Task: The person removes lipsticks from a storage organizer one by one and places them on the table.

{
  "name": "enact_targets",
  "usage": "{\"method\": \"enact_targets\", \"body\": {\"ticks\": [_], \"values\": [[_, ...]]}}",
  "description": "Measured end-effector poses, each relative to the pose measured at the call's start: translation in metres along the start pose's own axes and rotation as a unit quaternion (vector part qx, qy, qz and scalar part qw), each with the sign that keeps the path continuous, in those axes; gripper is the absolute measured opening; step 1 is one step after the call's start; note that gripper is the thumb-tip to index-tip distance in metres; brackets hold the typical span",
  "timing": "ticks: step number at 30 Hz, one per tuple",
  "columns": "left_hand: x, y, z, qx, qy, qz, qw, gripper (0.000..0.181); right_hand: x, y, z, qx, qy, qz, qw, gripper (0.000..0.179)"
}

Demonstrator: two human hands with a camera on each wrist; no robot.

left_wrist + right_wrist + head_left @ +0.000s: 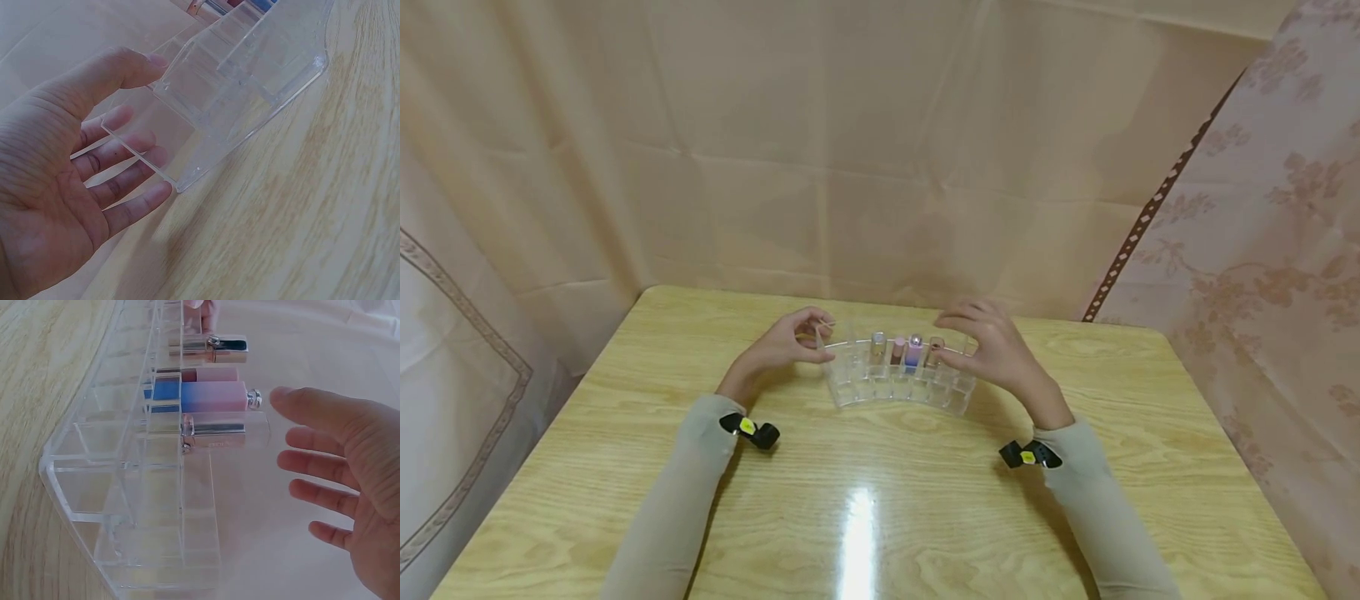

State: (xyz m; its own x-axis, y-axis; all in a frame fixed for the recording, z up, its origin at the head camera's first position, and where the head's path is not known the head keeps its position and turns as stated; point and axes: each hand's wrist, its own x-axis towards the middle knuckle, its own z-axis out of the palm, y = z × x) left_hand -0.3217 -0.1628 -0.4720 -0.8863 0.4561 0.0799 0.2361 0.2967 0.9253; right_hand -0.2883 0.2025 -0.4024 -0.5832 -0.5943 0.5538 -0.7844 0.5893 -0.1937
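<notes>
A clear tiered lipstick organizer [895, 390] stands on the table, curving across between the two hands. Four-sided slots in its back row hold several cosmetic tubes: a shiny metallic lipstick [212, 349], a small pink-capped tube [215, 374], a pink-to-blue tube [215, 397] with a silver knob, and a clear-capped rose-gold lipstick [219, 430]. My left hand [784, 342] holds the organizer's left end, thumb at the upper edge and fingers behind the clear side panel. Beside the tube tops, my right hand [992, 346] hovers with fingers spread and nothing in it.
The wood-grain table [865, 467] extends on both sides and toward me. Behind it hangs a beige cloth [820, 167], with a floral curtain [1285, 250] at right and a pale curtain [452, 367] at left.
</notes>
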Motion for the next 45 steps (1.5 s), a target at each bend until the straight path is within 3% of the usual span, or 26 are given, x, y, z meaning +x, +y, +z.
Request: {"method": "enact_targets", "body": {"ticks": [11, 25, 34, 45], "values": [[-0.002, 0.001, -0.002, -0.014, 0.002, -0.006, 0.9999, 0.058, 0.000, -0.001, 0.007, -0.030, -0.041, 0.004, 0.9987, 0.030], [-0.006, 0.005, -0.002, -0.019, -0.006, -0.013, 0.9997, 0.061, 0.001, -0.007, 0.007, -0.047, -0.049, 0.003, 0.9977, 0.024], [-0.008, 0.007, -0.002, -0.005, -0.006, -0.021, 0.9997, 0.059, 0.002, -0.013, 0.004, -0.029, -0.064, 0.023, 0.9972, 0.025], [-0.010, 0.006, -0.003, -0.023, -0.004, -0.014, 0.9996, 0.060, 0.001, -0.014, 0.006, -0.019, -0.060, 0.026, 0.9977, 0.025]]}}
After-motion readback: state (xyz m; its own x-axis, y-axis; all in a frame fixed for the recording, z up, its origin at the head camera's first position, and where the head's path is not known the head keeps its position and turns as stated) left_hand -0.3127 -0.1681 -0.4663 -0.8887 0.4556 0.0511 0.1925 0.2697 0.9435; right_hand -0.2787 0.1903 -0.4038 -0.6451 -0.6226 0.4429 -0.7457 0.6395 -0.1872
